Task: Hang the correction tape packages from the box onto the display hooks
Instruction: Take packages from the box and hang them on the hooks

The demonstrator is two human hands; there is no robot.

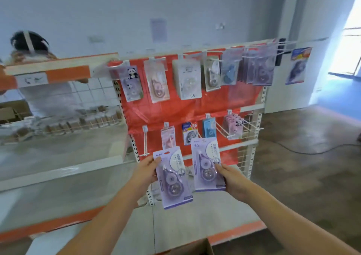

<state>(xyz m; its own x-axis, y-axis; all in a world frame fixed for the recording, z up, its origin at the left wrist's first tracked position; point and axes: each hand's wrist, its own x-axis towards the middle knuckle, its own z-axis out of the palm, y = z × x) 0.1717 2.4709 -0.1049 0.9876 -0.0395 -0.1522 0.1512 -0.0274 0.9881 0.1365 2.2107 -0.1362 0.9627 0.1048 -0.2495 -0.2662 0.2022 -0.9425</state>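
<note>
Correction tape packages: left hand (145, 168) fingers grip one (173, 176), right hand (232, 180) fingers grip another (207, 163).

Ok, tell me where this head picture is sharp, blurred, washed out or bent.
Head view: sharpest on the two purple packages, one in the left hand, one in the right hand; motion blur smears the upper hooks and the person at left; the window is blown out; wide-angle bends the shelf edges.
</note>
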